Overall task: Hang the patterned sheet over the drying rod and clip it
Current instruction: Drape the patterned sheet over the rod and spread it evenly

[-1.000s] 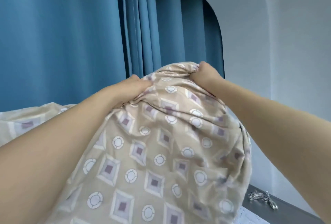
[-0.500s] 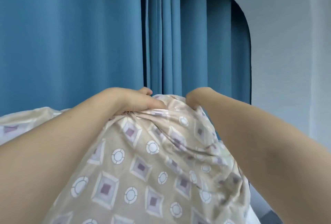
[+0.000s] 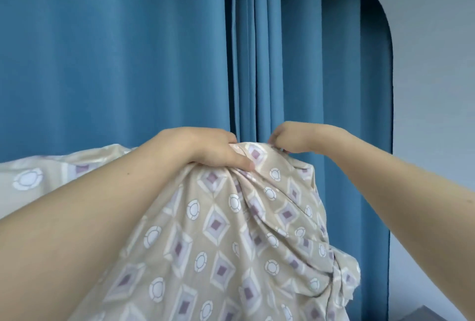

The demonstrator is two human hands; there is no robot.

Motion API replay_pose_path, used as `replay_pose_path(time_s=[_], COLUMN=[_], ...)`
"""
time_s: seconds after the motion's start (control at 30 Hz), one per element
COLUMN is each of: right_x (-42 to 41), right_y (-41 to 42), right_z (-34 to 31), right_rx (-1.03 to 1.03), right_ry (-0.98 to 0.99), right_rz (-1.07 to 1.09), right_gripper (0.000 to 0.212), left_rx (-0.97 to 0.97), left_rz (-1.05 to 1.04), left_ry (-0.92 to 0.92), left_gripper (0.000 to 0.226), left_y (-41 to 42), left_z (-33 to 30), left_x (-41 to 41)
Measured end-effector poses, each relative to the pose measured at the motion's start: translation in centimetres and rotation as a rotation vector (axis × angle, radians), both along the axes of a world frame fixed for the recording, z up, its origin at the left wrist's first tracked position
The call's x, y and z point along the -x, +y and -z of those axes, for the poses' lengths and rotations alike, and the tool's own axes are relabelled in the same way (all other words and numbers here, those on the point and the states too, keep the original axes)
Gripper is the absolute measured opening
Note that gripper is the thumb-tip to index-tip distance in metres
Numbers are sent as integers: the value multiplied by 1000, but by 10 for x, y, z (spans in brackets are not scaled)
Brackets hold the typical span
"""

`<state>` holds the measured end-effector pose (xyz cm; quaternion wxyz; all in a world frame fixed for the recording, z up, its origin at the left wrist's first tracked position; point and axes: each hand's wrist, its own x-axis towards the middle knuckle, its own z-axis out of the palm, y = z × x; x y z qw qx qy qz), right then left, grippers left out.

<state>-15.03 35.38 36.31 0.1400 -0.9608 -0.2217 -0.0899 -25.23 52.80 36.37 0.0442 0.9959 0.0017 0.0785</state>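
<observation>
Since the earlier frame the right hand (image 3: 290, 138) has drawn apart from the left hand (image 3: 205, 148); both hands grip the patterned sheet (image 3: 218, 230), fingers curled into its bunched top edge before the blue curtain (image 3: 128, 51).

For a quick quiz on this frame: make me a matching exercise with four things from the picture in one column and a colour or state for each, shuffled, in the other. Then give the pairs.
Column 1
1. left hand
2. right hand
3. patterned sheet
4. curtain

Column 2
A. plain blue, hanging in folds
B. grips bunched fabric, thumb lying on top
C. beige with circles and diamonds
D. pinches the top edge of the fabric with its fingertips

Pairs: 1-B, 2-D, 3-C, 4-A
</observation>
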Motion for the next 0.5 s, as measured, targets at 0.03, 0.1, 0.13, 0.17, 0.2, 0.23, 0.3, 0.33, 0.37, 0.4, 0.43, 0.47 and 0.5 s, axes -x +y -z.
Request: replay_pose_path(time_s=[0.03, 0.1, 0.13, 0.17, 0.2, 0.23, 0.3, 0.33, 0.37, 0.4, 0.43, 0.47, 0.5], right_x=[11, 33, 43, 55, 66, 77, 93, 101, 108, 115, 122, 130, 140], right_y=[8, 31, 44, 57, 70, 83, 111, 124, 139, 153, 168, 183, 198], right_z=[-1, 1, 2, 3, 4, 5, 5, 5, 6, 7, 9, 11, 12], right_rx=[-53, -98, -99, -92, -72, -60, -66, -70, -74, -76, -72, -67, -70], right_ry=[-19, -55, -78, -110, -144, -165, -185, -192, -199, -208, -216, -225, -232], right_rz=[-51, -143, -176, -209, -238, -262, -298, -306, -315, -330, -349, -367, -387], right_gripper=[25, 23, 29, 36, 40, 42, 43, 44, 44, 44, 44, 45, 47], left_rx=[-12, -49, -73, -107, -147, -189, -268, -305, -341, -375, -411, -449, -489], left_rz=[1, -7, -21, -44, -74, -107, -165, -188, -208, -233, -263, -293, -323], left_ry=[-6, -20, -31, -41, -56, -77, -126, -150, -168, -178, -188, -208, -239], left_gripper=[70, 68, 69, 70, 72, 74, 76, 75, 73, 72, 71, 70, 69], left_y=[6, 20, 28, 37, 46, 58, 83, 97, 111, 125, 140, 155, 170], left_z=[1, 2, 2, 2, 2, 2, 2, 3, 2, 3, 4, 6, 9], left_x=[6, 21, 30, 38, 48, 58, 80, 92, 107, 122, 137, 153, 169])
